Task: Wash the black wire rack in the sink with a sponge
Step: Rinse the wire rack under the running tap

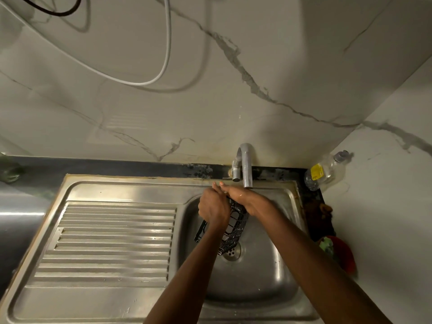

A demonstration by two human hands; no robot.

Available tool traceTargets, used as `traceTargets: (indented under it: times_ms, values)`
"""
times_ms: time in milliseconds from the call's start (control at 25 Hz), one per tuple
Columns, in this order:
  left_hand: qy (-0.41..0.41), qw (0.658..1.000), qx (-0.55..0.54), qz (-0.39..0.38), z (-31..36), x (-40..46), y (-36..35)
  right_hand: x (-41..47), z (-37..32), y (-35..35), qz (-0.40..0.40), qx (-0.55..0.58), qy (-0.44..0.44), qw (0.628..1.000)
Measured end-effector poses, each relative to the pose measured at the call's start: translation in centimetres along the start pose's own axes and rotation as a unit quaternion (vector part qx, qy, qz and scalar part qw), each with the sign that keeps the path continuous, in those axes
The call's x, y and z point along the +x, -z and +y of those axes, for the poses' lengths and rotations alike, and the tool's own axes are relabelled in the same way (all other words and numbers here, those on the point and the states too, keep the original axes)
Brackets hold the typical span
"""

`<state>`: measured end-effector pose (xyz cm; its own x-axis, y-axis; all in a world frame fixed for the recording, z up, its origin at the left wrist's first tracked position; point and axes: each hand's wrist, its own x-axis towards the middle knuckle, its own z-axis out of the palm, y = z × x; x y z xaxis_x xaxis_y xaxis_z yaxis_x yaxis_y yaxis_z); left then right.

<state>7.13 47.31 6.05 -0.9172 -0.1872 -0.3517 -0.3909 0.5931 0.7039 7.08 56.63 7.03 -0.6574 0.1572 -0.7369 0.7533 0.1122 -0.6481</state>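
Black wire makes up the rack [235, 226] you are holding just right of the frame's centre, tilted over the steel sink [264, 272] so its lower corner hangs above the drain [233, 251]. Your left hand [214, 206] curls around the rack's upper left side, fingers wrapped on the wire. Your right hand [243, 197] lies across the rack's top end, just below the spout of the tap [245, 167]; its fingers reach toward the left hand, but whether they grip the wire or only press on it you cannot tell from this view. A ribbed draining board [114, 239] fills the lower left. At the right edge, a clear plastic bottle [326, 171] leans in the wall's corner, with red and green cloths [336, 249] lower down.
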Motion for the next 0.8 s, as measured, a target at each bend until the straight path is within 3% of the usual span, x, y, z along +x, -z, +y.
traceTargets:
  times_ms: [320, 440, 680, 800]
  values:
    - [0.011, 0.995, -0.091, -0.037, -1.0, -0.6, -1.2, 2.7, 1.4, 1.1, 0.005, -0.055, -0.061, 0.997]
    - [0.032, 0.988, -0.147, -0.041, -0.6, -0.6, -1.0, 4.4, 1.1, 1.2, -0.037, -0.069, -0.079, 0.994]
    - [0.055, 0.967, -0.237, -0.075, -1.8, 2.1, -1.1, 4.3, -0.7, 0.2, -0.056, -0.137, 0.037, 0.988]
    - [0.055, 0.966, -0.247, -0.054, -1.7, 2.3, -1.6, 4.6, 0.3, -0.3, 0.002, -0.108, 0.101, 0.989]
